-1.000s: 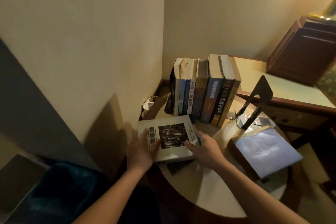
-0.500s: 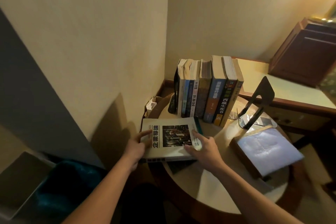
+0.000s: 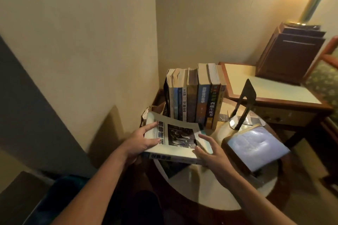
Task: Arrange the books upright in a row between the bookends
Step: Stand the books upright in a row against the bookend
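Spine in the row (image 3: 193, 97) reads 西藏生死书; other spines too dim to read, white book (image 3: 175, 139) cover has bold Chinese characters beside a dark photo, blurred, spine text also unreadable. Row stands upright at back of round table (image 3: 215, 199), left bookend (image 3: 166, 95) mostly hidden behind first book, right bookend (image 3: 244, 102) stands apart from the row, gap between. Blue book (image 3: 256, 148) lies flat at right, near edge. Left hand (image 3: 142, 140) grips white book's left edge, thumb on cover; right hand (image 3: 210, 153) holds near right corner, fingers spread over cover, lower fingers hidden. Book's far edge curls up, near edge tilted off the table. Versus half a second back: book raised off the tabletop and tipped, left hand shifted further onto cover
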A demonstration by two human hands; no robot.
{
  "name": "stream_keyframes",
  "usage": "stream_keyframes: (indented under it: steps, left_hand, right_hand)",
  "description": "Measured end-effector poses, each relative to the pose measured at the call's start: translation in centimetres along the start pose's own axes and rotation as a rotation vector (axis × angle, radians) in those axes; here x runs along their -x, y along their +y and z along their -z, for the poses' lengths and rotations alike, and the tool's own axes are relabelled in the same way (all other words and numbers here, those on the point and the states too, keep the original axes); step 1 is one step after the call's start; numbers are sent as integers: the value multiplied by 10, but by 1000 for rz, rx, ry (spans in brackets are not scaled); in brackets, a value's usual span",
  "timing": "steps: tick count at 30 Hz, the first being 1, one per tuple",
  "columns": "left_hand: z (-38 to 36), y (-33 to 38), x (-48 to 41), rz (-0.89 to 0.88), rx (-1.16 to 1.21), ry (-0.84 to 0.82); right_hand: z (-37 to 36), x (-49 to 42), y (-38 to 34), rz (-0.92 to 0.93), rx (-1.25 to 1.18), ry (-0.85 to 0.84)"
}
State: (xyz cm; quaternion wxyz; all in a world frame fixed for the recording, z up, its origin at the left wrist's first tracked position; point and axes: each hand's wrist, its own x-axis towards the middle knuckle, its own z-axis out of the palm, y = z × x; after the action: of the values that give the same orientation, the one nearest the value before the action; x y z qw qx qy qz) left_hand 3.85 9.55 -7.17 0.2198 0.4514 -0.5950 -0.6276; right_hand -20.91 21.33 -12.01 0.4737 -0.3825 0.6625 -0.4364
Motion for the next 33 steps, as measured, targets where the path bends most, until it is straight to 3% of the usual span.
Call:
stream_keyframes:
  steps: [3,12,17,23,33]
  left_hand:
    - [-16,12,0,-36,-190,35]
    - [-64,50,19,-149,-465,73]
    - [-90,64,28,-184,-579,76]
    - [-127,62,35,-208,-382,203]
    - [-182,68,47,-310,-165,119]
  right_hand:
    - [9,8,6,-7,147,8]
    - [12,39,11,-1,491,-42]
    - [13,49,-8,42,213,-102]
    - [27,54,-32,96,28,-104]
    - [54,61,-61,201,-104,-82]
